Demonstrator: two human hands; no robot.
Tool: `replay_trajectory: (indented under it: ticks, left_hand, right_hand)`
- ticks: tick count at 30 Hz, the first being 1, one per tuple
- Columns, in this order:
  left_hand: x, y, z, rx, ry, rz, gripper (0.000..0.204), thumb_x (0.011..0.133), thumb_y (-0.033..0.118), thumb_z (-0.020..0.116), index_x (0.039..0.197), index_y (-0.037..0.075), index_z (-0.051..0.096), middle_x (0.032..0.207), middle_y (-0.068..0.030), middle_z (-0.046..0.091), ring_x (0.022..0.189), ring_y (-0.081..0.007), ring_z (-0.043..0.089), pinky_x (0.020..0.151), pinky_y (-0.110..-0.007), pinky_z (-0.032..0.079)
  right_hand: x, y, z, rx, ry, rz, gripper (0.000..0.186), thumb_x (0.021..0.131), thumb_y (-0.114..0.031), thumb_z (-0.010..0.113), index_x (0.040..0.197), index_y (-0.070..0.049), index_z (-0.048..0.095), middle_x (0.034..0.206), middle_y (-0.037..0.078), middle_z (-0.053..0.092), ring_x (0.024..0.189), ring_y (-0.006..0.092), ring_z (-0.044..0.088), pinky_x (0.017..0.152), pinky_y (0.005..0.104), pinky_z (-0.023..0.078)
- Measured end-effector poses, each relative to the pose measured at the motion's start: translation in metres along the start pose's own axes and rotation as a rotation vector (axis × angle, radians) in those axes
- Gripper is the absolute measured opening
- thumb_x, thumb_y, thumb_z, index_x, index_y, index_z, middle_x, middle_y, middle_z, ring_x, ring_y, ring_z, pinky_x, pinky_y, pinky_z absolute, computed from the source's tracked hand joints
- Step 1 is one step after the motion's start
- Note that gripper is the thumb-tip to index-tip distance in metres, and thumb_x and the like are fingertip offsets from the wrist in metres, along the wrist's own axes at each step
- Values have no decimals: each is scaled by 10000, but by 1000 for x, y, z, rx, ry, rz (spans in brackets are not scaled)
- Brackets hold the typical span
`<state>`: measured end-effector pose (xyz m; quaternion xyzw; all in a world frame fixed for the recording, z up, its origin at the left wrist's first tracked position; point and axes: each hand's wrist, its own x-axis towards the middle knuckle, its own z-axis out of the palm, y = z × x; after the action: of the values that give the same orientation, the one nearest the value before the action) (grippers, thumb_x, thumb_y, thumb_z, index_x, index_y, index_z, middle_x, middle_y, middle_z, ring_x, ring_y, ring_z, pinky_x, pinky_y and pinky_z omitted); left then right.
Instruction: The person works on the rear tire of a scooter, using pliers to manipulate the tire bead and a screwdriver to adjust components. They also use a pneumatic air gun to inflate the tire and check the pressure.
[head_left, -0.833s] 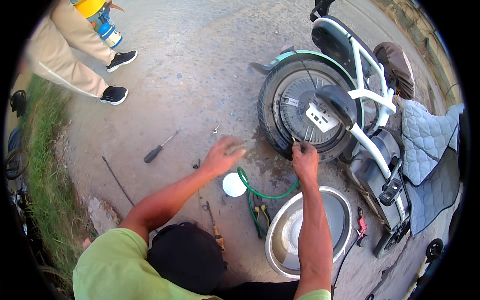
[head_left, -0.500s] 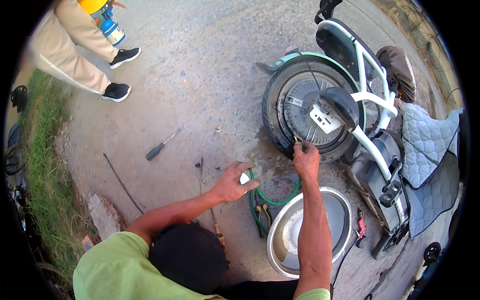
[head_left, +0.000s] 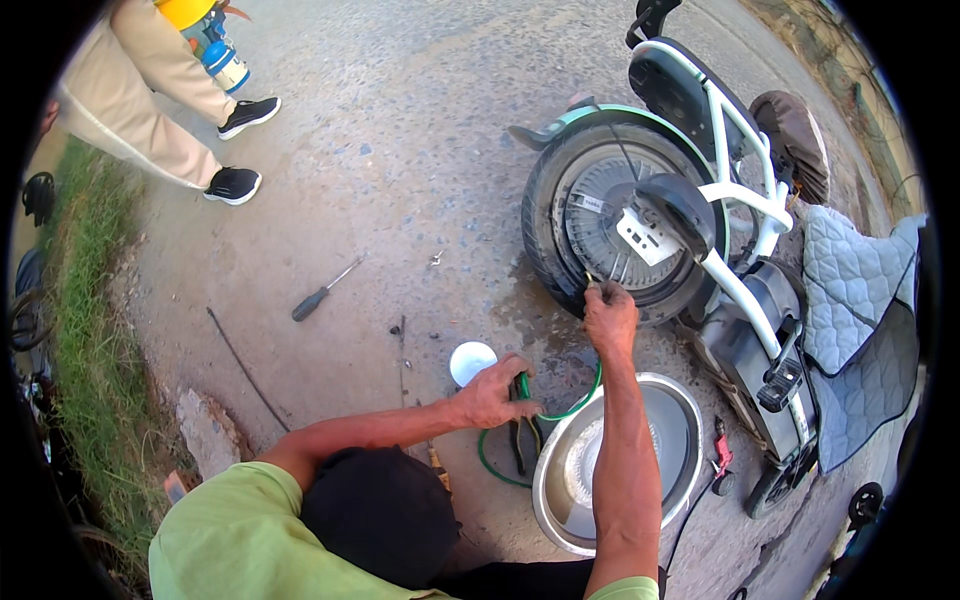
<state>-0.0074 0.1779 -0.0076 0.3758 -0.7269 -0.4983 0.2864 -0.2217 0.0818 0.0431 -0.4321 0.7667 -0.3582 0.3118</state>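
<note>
My right hand (head_left: 612,318) is closed around the end of a thin green hose (head_left: 590,393), its small brass-coloured tip touching the wheel near the inner edge of the tyre (head_left: 545,262). The hose hangs in a loop from this hand towards my left hand (head_left: 497,392), whose thumb and fingers curl around another stretch of it. Below my left fingers lie pliers (head_left: 525,445) with dark and yellow handles, partly covered by the hand. Beside its knuckles sits a round white dish or lid (head_left: 472,363).
A white-framed electric bike (head_left: 740,285) lies on its side at the right. Below my right forearm is a metal basin (head_left: 680,440). A screwdriver (head_left: 312,302), a thin dark rod (head_left: 245,365) and small parts lie on the ground. Another person's shoes (head_left: 233,186) are at upper left.
My left hand has moved down and right, taking the green hose along and uncovering the white dish. My right hand stays at the wheel.
</note>
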Motion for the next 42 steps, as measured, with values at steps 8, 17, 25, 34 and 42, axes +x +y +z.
replay_trajectory:
  ticks: [8,17,25,34,42]
  left_hand:
    - [5,3,-2,-355,71,-234,257,959,225,666,1027,-22,640,761,-101,632,675,-172,639,633,-342,511]
    - [20,2,-13,-509,117,-406,305,969,269,667,987,-35,638,627,-41,564,525,-141,585,516,-322,508]
    - [58,-2,-34,-596,210,-398,244,943,206,694,1048,-11,654,734,-50,601,575,-110,590,527,-316,542]
    - [109,19,-44,181,234,-75,552,912,198,668,1423,105,482,1166,-250,666,960,-508,632,823,-525,529]
    - [137,-6,-42,177,401,64,458,905,136,688,1349,103,582,1189,-194,688,1035,-393,678,866,-444,551]
  right_hand:
    - [6,14,3,-39,30,-57,307,897,-264,668,852,39,685,679,169,668,631,250,672,666,394,519]
    - [5,11,3,-77,19,-24,319,891,-281,666,863,35,690,736,196,685,710,296,680,731,407,516]
    - [5,12,1,-61,15,-23,317,891,-280,665,864,36,687,743,201,682,703,299,672,727,405,513]
    - [2,2,-2,-63,15,-18,299,886,-271,677,876,27,695,734,192,687,681,294,679,707,397,519]
    - [-2,-5,-3,-127,47,-54,274,883,-250,677,889,23,703,734,205,684,687,306,692,703,403,520]
